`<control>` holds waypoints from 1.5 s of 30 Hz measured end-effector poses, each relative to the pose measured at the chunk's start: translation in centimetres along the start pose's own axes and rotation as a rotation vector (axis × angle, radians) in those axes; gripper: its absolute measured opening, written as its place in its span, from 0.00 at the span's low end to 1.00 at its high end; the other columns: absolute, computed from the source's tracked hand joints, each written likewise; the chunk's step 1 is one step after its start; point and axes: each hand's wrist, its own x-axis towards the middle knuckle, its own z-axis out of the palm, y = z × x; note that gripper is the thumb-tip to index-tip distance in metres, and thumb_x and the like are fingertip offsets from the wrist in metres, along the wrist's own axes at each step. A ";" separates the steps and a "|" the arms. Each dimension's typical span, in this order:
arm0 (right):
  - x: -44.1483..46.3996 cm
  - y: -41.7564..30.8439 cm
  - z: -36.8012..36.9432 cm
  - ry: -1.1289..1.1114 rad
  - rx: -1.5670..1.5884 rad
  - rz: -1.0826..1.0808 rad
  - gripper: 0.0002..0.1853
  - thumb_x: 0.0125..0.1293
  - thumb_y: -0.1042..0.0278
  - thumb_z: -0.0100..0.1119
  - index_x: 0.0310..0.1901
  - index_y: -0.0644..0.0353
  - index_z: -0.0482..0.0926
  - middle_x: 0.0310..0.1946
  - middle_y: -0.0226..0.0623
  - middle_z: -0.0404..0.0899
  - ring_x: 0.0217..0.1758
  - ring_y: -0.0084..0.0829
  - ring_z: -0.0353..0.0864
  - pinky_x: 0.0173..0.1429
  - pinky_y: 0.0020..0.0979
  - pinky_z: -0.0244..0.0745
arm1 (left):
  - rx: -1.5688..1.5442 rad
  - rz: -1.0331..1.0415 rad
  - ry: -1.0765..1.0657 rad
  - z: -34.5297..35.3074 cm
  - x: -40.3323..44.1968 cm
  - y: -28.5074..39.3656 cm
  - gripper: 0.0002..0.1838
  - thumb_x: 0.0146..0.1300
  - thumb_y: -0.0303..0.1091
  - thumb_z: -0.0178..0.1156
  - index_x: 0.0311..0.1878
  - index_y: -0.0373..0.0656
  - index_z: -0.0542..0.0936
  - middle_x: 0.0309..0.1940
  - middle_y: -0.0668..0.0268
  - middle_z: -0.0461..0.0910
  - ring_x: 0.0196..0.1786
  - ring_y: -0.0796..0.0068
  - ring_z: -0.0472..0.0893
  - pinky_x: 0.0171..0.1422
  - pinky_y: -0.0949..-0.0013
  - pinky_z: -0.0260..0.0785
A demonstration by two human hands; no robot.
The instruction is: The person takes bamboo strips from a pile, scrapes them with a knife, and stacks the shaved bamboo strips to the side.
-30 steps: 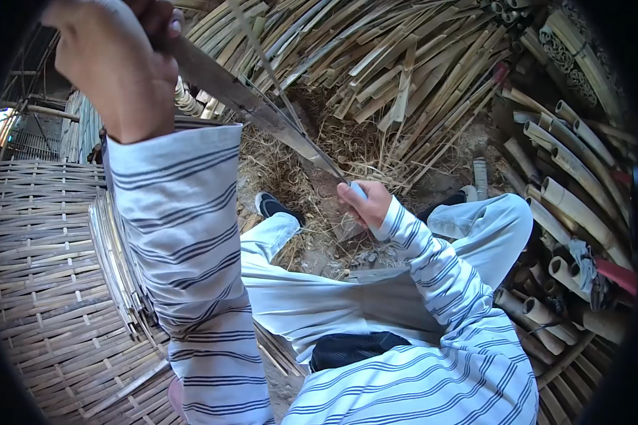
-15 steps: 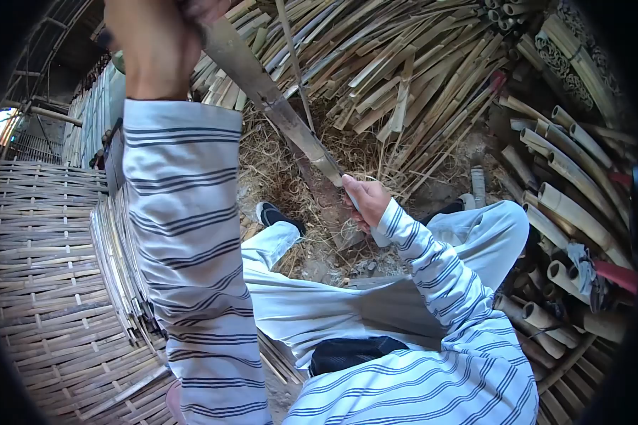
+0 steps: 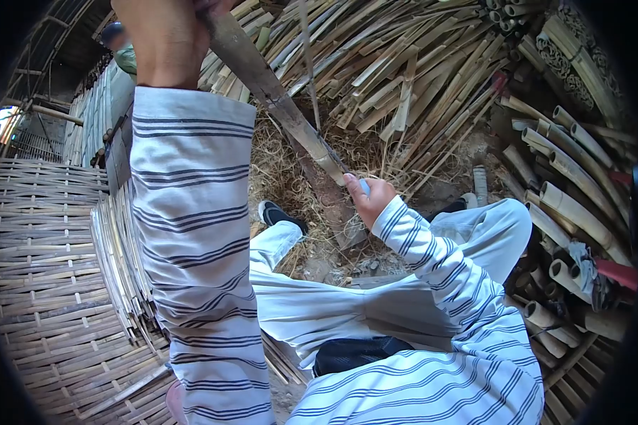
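My left hand [image 3: 170,42] is raised at the top left, its fingers closed round the upper end of a long, flat bamboo piece [image 3: 262,81]. The piece slants down to my right hand [image 3: 373,200], which is closed near its lower end, with the thumb beside it. A pale blue-white object [image 3: 364,187] shows in the right hand's grip; most of it is hidden by the fingers. A thin strip [image 3: 307,57] runs close to the bamboo piece. Fibrous shavings [image 3: 273,170] lie on the ground below.
A woven bamboo mat [image 3: 49,283] lies at left, with a bundle of thin strips [image 3: 124,262] on its edge. Split bamboo [image 3: 376,64] is piled ahead; bamboo tubes [image 3: 578,205] are stacked at right. Part of another person [image 3: 124,57] shows at upper left.
My left hand and the upper end of the bamboo piece have moved right, so the piece now slopes more steeply. My right hand has stayed near the same place.
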 end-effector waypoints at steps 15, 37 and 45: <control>-0.1 0.0 0.6 0.096 -0.280 -0.062 0.32 0.62 0.35 0.46 0.29 0.65 0.72 0.15 0.47 0.74 0.20 0.47 0.78 0.26 0.44 0.73 | -0.128 0.120 0.036 -1.3 2.1 -2.2 0.26 0.61 0.67 0.43 0.24 0.53 0.63 0.15 0.78 0.54 0.15 0.89 0.53 0.16 0.83 0.44; 2.2 1.0 -1.1 -0.159 -0.085 0.171 0.31 0.63 0.38 0.44 0.29 0.65 0.79 0.19 0.51 0.76 0.28 0.47 0.79 0.42 0.41 0.73 | -0.131 0.063 0.014 1.1 3.2 -2.4 0.27 0.62 0.66 0.41 0.20 0.54 0.62 0.14 0.80 0.56 0.13 0.88 0.55 0.14 0.81 0.43; 2.5 2.1 -2.1 -0.330 0.325 0.514 0.31 0.60 0.36 0.50 0.31 0.66 0.75 0.11 0.37 0.69 0.12 0.34 0.72 0.18 0.38 0.70 | -0.136 -0.012 0.062 2.1 1.7 -1.1 0.26 0.63 0.63 0.42 0.17 0.55 0.61 0.11 0.80 0.54 0.10 0.87 0.52 0.12 0.80 0.42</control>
